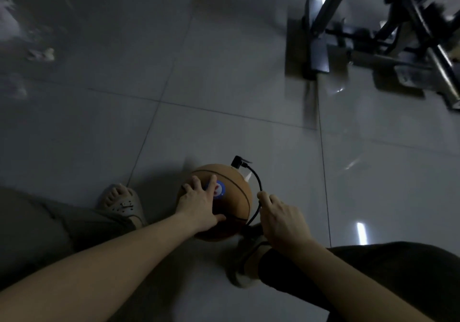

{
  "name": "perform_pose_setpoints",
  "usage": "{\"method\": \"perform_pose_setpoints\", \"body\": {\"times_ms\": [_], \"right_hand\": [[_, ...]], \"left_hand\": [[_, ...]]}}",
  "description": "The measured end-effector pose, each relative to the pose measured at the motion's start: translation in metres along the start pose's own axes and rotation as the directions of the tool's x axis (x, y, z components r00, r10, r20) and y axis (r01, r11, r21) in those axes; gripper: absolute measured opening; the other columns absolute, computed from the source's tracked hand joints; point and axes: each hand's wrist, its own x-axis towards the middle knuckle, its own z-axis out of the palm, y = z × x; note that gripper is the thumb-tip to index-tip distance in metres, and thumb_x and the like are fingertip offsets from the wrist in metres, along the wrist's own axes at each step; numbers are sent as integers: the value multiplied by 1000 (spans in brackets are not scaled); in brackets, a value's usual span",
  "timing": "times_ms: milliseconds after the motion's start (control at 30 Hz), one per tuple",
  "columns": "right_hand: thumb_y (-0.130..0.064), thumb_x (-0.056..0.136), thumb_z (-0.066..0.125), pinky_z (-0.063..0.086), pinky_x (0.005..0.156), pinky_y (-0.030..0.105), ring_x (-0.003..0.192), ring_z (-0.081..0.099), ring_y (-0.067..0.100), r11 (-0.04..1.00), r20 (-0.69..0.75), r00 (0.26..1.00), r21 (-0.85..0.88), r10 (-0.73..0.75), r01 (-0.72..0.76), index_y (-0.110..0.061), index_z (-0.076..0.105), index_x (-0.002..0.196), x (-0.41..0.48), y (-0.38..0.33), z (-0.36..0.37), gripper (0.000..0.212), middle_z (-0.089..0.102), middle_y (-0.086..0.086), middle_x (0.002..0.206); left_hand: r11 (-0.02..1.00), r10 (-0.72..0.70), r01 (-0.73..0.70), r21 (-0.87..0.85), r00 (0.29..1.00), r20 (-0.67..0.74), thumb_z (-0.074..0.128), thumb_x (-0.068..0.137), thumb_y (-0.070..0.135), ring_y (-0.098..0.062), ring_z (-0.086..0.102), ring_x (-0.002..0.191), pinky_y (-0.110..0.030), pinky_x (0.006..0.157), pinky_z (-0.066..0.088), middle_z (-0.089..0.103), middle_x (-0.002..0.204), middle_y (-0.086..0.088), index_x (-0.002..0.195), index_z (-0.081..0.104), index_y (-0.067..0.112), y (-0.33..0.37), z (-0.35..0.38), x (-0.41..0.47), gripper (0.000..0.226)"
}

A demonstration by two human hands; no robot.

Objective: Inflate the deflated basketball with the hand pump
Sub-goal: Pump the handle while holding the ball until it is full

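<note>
Basketball (234, 197), where does it sit? (Obs. 1)

On the tiled floor (224, 72), directly under the left hand (199, 202). Fingers spread and near-straight across the top, thumb round the near side; pressing down, not wrapped. Hose fitting (237, 161) sits at the ball's far edge, beyond the fingertips. (Obs. 2)

Right hand (281, 217)? (Obs. 1)

Just beside the ball. Fingers curled around the black hose (257, 177), which arcs from the knuckles up to the fitting. Pump body hidden below that hand; cannot tell how it stands. (Obs. 2)

Risks from here? (Obs. 1)

My reading: a tug on the hose could pull or bend the needle at the valve, and air leaks out. The flat palm is the only thing checking roll; if it slips on the smooth tile, the ball turns and twists the fitting. A kink in the hose under the curled fingers would block flow. Dim light makes it hard to check the seating. (Obs. 2)

Containers? (Obs. 1)

None in view. The ball looks round; how much air it has, cannot tell. Sandal (122, 203) left of the fingers, shoe (245, 264) below the right wrist, metal frame (373, 35) well apart. (Obs. 2)
</note>
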Motion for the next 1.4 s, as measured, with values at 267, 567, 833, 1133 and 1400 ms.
{"method": "perform_pose_setpoints", "body": {"times_ms": [267, 567, 833, 1133, 1400], "right_hand": [[-28, 95, 50, 47, 84, 31, 105, 52, 23, 997, -175, 981, -36, -80, 75, -14, 51, 127, 2, -47, -26, 34, 50, 7, 123], [-50, 69, 81, 39, 112, 51, 139, 35, 39, 658, 399, 853, 550, 335, -515, -27, -14, 157, 77, -58, 47, 131, 25, 18, 155], [-53, 73, 78, 48, 101, 49, 128, 50, 34, 675, 363, 844, 508, 395, -535, -30, -8, 157, 97, -50, 75, 123, 43, 13, 147], [-48, 74, 78, 52, 92, 47, 118, 56, 32, 652, 340, 837, 524, 430, -548, -29, 7, 156, 114, -50, 81, 110, 49, 11, 137], [-46, 73, 82, 47, 80, 35, 118, 56, 29, 649, 405, 828, 518, 387, -557, -22, 13, 156, 126, -40, 67, 111, 51, 9, 138]], "left_hand": [[975, -104, 96, -201, 994, -27, 72, 73, 71, -42, 31, 141, -57, 109, 39, 23, 158, -16, 158, 9, 32, -19, -23, -1, 114], [854, -24, 101, -511, 988, 154, 88, 63, 61, -29, 51, 131, -37, 108, 43, 46, 149, -5, 160, 16, 33, -61, -19, 17, 124], [881, -65, 108, -460, 992, 110, 80, 71, 64, -34, 47, 135, -41, 108, 41, 39, 153, -11, 161, 5, 36, -58, -13, 27, 121], [860, -87, 112, -497, 993, 74, 81, 79, 50, -33, 51, 131, -41, 102, 44, 43, 148, -11, 160, 10, 31, -51, -14, 35, 110], [834, -65, 98, -543, 995, 80, 85, 75, 45, -27, 55, 127, -41, 104, 45, 54, 140, -4, 158, 22, 27, -47, -29, 41, 106]]}}
